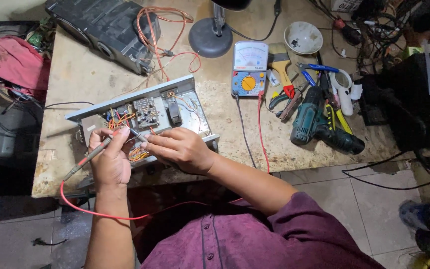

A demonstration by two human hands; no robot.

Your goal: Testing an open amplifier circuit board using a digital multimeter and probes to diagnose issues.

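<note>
Soft, even overhead light; sharp centre, dim corners, slight wide-angle edge distortion.

Matt grey metal chassis (185, 87) on a rough, stained wooden bench (90, 69); glossy plastic drill (319, 122) lies nearby.

One multimeter (249, 68), one cordless drill (319, 122), one paintbrush (280, 65), one white bowl (303, 37).

Worn workbench, crowded with repair gear

The stained bench (225, 119) carries an opened metal chassis (145, 112), analog multimeter (249, 69), cordless drill (319, 122), paintbrush (280, 62), white bowl (303, 37), lamp base (210, 37) and a black speaker box (103, 27).
</note>
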